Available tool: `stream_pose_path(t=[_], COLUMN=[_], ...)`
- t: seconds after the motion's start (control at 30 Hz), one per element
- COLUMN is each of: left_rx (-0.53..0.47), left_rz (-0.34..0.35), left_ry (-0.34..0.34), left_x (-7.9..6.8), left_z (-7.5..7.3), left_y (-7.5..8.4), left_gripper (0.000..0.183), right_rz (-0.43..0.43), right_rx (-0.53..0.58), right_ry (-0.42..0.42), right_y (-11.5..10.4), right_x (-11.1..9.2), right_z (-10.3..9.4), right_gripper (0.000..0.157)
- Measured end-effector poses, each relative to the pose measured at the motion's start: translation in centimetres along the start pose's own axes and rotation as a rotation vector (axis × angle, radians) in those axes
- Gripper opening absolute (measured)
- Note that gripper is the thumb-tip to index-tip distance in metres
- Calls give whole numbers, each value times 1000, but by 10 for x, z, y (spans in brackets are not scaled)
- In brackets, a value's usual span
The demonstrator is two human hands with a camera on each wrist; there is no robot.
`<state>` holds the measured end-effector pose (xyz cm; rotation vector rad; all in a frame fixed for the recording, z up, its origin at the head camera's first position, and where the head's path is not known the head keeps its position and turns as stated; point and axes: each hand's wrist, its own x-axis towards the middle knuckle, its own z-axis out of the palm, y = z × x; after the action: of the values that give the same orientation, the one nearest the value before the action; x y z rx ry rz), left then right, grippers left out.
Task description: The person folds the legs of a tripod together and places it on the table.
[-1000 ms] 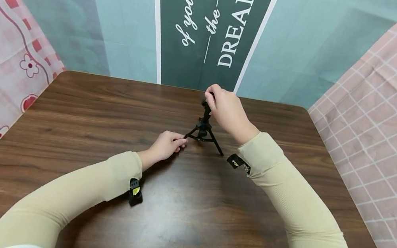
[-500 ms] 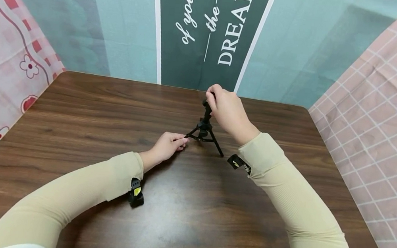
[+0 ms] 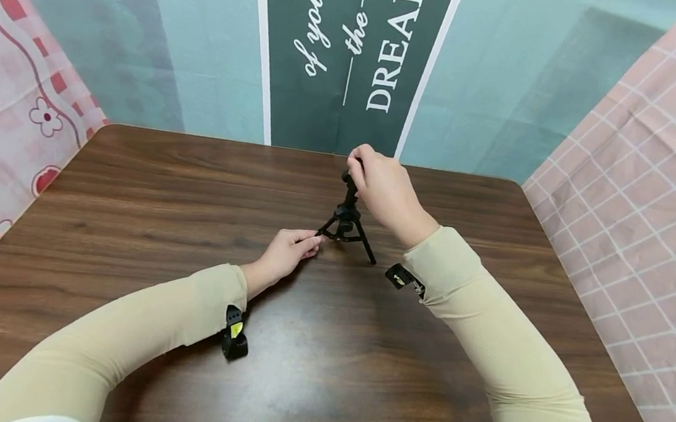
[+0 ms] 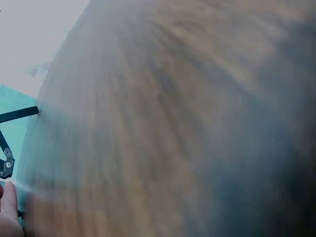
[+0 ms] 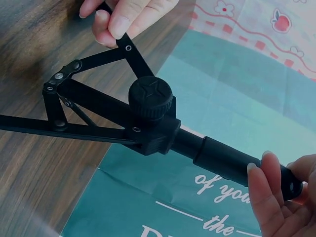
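Observation:
A small black mini tripod [image 3: 347, 213] stands with its legs spread, toward the back of the table. My left hand [image 3: 285, 252] pinches one of its legs between thumb and fingers. At the top, my right hand [image 3: 384, 185] grips the end of the centre column. Seen from the right wrist, a round knob [image 5: 150, 97] with a star mark sits at the leg hub, and hinged braces [image 5: 59, 76] join the legs. The right fingertips [image 5: 266, 182] curl round the column's upper end. The left wrist view catches only a leg [image 4: 19, 114] and part of a finger.
The dark wood-grain table [image 3: 325, 346] ends at a teal backdrop [image 3: 219, 43] with white lettering. Patterned cloth [image 3: 25, 92] hangs at the left, pink checked cloth [image 3: 654, 167] at the right. Black straps with small devices hang below both sleeves.
The head view has shifted slightly. Both hands keep their hold on the tripod, which stays in nearly the same spot and pose.

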<state>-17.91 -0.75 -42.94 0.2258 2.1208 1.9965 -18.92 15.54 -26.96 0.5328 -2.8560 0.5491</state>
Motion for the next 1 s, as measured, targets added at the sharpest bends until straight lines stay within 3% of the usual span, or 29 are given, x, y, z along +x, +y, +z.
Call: stream_pose_path(t=[0.07, 0.13, 0.33, 0.4, 0.47, 0.6, 0.87, 1.0], left_rx=[3, 81, 638, 756, 808, 751, 478, 399], left_rz=[-7, 0, 117, 145, 158, 153, 107, 94], left_ry=[-25, -67, -203, -218, -222, -202, -157, -135], left_x=[0, -1, -1, 0, 0, 0, -1, -1], left_z=[-2, -6, -17, -17, -16, -15, -12, -10], left_y=[2, 9, 32, 37, 38, 36, 25, 20], left_gripper=[25, 26, 22, 24, 25, 25, 23, 23], right_rz=[-8, -12, -2, 1, 4, 2, 2, 0], right_rx=[4, 3, 0, 1, 2, -2, -3, -1], right_ry=[2, 5, -25, -29, -27, -27, -15, -15], right_y=[-1, -2, -5, -5, -5, -4, -2, -2], right_x=[0, 0, 0, 0, 0, 1, 0, 0], right_z=[-1, -2, -4, -4, -4, -3, -3, -3], right_gripper=[28, 27, 28, 28, 28, 28, 29, 29])
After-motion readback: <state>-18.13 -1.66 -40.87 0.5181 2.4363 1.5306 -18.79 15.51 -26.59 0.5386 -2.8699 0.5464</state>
